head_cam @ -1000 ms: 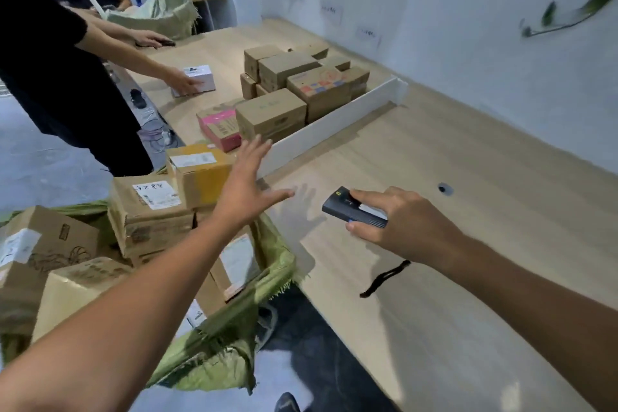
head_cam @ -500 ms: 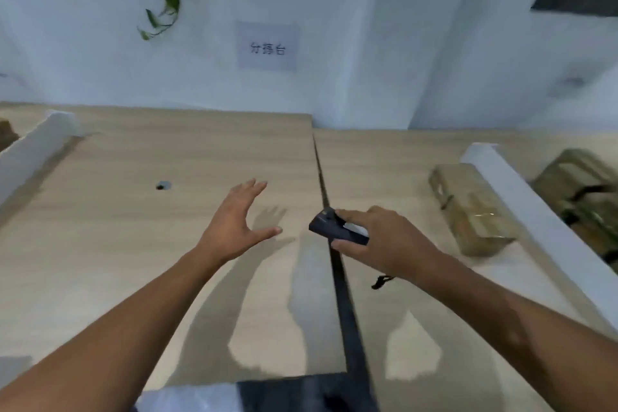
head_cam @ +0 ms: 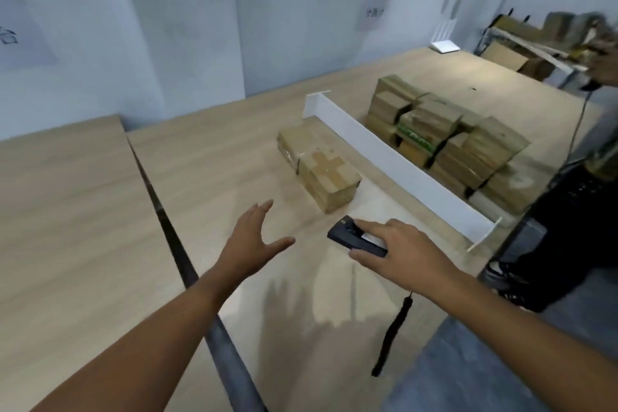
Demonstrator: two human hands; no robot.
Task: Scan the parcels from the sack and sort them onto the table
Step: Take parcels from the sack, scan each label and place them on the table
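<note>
Tabletop (head_cam: 83,211) view has swung onto stacked parcels (head_cam: 448,140); left hand (head_cam: 249,244) spread empty, right hand (head_cam: 404,254) grips scanner (head_cam: 347,237)

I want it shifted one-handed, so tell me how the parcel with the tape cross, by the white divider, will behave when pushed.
The parcel with the tape cross probably slides rather than tips: it lies low and flat on the table. Its squared cardboard faces suggest it stays stiff. Pushed off-centre, it may pivot toward the white divider.
</note>
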